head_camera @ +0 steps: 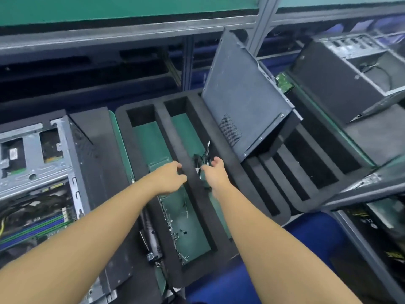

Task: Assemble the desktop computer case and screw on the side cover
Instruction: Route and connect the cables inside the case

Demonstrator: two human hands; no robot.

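Left hand: my left hand (169, 176) reached out over the middle rib of the foam tray (169, 132); its fingers were loosely curled and I could see nothing held in them.
Right hand: my right hand (214, 172) was stretched over the tray's next compartment, fingers relaxed and spread, gripping nothing.
Cables: a cable bundle (200, 157) lay in that compartment just beside my right fingertips; I could not tell whether I touched it.
Side cover: the dark grey side cover (245, 102) stood tilted at the tray's far right, its lower edge down among the foam slots, well beyond both hands.
Case: the open computer case (37, 172) lay on my left, its inside facing up, with board and wiring showing.
Screws: loose screws (178, 232) were scattered on the green floor of the compartment between my forearms.
Tool: a dark rod-shaped tool (151, 235) lay along the tray's left edge, partly under my left arm; too blurred to name.
Far right: a second case (350, 84) sat tipped on the bench, apart from the cover.
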